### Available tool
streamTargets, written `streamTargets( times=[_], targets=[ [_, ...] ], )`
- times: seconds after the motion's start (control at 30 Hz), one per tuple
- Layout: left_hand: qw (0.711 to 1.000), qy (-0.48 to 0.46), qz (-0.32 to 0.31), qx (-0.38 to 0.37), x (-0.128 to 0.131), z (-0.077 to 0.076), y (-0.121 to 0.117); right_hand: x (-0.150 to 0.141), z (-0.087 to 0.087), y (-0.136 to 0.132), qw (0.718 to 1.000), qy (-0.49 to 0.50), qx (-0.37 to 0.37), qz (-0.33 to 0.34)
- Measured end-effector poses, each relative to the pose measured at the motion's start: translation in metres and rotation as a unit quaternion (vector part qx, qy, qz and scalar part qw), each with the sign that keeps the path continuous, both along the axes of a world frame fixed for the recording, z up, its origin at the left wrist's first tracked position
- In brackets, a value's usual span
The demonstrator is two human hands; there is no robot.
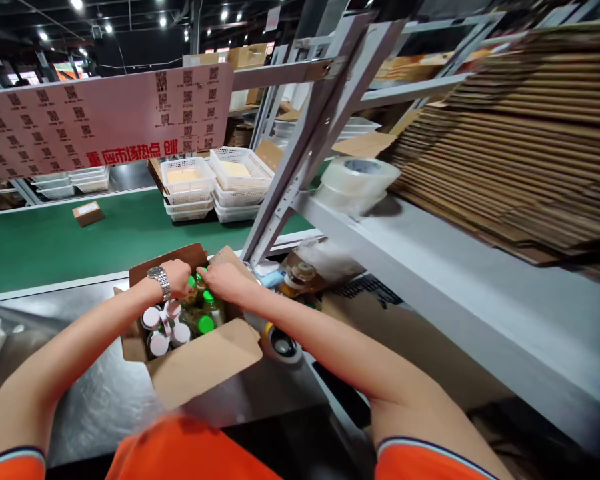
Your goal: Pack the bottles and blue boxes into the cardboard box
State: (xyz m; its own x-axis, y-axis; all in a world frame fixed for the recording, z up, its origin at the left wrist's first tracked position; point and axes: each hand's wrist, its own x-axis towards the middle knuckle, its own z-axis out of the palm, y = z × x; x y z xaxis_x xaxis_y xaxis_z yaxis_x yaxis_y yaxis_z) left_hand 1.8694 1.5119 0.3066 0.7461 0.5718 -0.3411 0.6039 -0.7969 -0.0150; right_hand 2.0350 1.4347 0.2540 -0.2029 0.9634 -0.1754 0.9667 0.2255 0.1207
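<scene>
An open cardboard box (205, 357) sits on the metal worktop, its flaps spread outward. Packed inside are several green-capped bottles (213, 307) and a group of white-capped bottles (181, 333), the latter at the box's near left. My left hand (177, 277), below a wristwatch, reaches into the far side with curled fingers around a green-capped bottle. Beside it, my right hand (226, 281) comes in from the right, its fingers closed at another green cap. The hands partly hide these far bottles, and their lower parts are out of sight in the box.
Behind the box runs a green conveyor belt (125, 237) with a small carton (88, 213) and stacked white baskets (187, 179). On the right, a grey shelf (430, 267) holds clear tape rolls (357, 177) and flattened cardboard (520, 147). A tape dispenser (283, 343) lies right of the box.
</scene>
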Motion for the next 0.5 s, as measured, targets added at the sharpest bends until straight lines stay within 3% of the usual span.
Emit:
streamTargets(
  times=[0.27, 0.5],
  targets=[
    [0.999, 0.031, -0.01, 0.005, -0.013, -0.004, -0.004, 0.0, 0.011, -0.007, 1.0, -0.008, -0.006, 0.012],
    [0.999, 0.041, -0.025, -0.001, -0.008, -0.017, -0.02, 0.005, -0.003, -0.011, 0.999, 0.007, -0.011, 0.038]
  ],
)
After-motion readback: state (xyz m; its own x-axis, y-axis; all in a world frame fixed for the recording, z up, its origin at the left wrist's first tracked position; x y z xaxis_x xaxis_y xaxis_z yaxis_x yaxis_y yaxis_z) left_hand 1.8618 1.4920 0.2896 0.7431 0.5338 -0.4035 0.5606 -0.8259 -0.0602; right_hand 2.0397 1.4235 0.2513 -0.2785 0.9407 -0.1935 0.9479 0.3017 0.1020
